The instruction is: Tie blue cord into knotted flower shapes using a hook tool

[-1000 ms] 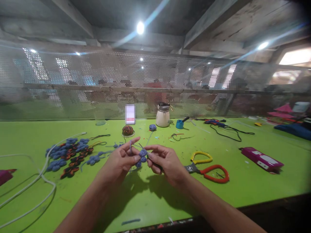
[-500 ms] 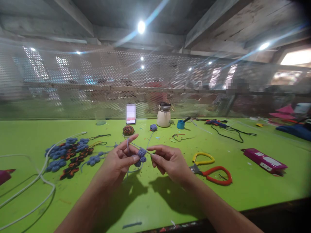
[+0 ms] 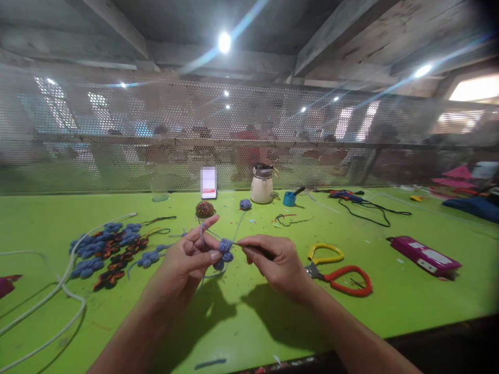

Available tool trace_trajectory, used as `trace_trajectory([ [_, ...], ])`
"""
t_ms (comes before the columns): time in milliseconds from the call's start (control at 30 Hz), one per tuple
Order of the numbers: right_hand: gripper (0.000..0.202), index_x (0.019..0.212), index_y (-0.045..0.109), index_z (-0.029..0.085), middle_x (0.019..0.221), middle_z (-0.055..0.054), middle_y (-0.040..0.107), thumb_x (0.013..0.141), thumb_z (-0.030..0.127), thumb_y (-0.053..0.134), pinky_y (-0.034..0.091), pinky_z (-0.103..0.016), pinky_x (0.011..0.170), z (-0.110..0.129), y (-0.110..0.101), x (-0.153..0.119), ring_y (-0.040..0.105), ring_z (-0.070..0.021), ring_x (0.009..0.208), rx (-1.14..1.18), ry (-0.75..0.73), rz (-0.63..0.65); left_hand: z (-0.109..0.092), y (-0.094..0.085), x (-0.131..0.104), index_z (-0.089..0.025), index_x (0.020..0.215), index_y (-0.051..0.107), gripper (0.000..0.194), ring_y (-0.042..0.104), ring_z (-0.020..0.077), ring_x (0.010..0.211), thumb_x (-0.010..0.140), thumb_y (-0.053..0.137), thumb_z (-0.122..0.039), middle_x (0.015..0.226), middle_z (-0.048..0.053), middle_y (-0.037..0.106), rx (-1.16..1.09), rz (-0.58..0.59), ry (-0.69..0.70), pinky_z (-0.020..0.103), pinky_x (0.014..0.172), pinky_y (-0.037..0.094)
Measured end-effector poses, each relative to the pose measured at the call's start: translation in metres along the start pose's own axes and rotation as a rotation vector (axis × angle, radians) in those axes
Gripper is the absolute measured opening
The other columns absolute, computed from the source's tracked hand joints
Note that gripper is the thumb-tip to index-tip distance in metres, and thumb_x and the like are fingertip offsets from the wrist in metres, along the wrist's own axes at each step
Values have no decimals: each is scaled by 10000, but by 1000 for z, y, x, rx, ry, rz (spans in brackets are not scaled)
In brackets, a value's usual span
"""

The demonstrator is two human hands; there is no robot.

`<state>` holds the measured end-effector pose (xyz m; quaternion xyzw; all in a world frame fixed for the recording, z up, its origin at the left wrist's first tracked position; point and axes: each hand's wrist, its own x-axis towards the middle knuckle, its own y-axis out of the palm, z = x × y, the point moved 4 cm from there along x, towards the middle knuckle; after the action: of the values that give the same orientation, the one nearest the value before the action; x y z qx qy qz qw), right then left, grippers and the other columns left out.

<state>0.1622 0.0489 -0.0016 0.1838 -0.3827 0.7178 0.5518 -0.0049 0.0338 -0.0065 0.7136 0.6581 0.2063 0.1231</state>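
My left hand [image 3: 197, 257] pinches a small piece of blue-purple crochet [image 3: 225, 250] between thumb and fingers, its index finger raised with yarn looped around it. From the right, my right hand [image 3: 273, 259] grips a thin crochet hook [image 3: 237, 244], most of it hidden in the fingers; its tip reaches the top of the piece. A strand runs back to a small blue yarn ball [image 3: 245, 204]. Left of my hands lie several blue crochet flowers [image 3: 88, 267] and dark orange-and-black ones [image 3: 110, 278], with one blue flower [image 3: 150, 257] near my left wrist.
Scissors with yellow and red handles [image 3: 351, 281] lie beside my right forearm. A magenta device [image 3: 424, 256] is further right. Behind stand a phone [image 3: 209, 183], a multicoloured yarn ball [image 3: 205, 209], a white jar [image 3: 262, 187] and a blue pot [image 3: 289, 198]. A white cable [image 3: 72, 259] crosses the left side.
My right hand's fingers have closed in more around the hook and rolled over. The hook now meets the top of the crochet piece. My left hand keeps nearly the same hold.
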Motion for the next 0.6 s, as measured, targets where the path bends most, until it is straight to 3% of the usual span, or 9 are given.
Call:
trace_trajectory([
  [300, 189, 945, 713, 133, 721, -58, 701, 849, 131, 551, 476, -236, 567, 5, -5, 1, 607, -120, 597, -134, -101, 23, -1, -2, 0, -118, 1293, 520, 729, 562, 125, 677, 608, 764, -59, 725, 12, 647, 22, -14, 33, 227, 633, 433],
  [600, 173, 927, 727, 132, 695, -50, 693, 846, 156, 576, 463, -223, 561, 7, -10, 4, 591, -109, 584, -93, -70, 89, 3, -6, -1, -167, 1297, 532, 709, 569, 89, 686, 638, 741, -11, 790, 16, 651, -84, 29, -76, 178, 658, 455],
])
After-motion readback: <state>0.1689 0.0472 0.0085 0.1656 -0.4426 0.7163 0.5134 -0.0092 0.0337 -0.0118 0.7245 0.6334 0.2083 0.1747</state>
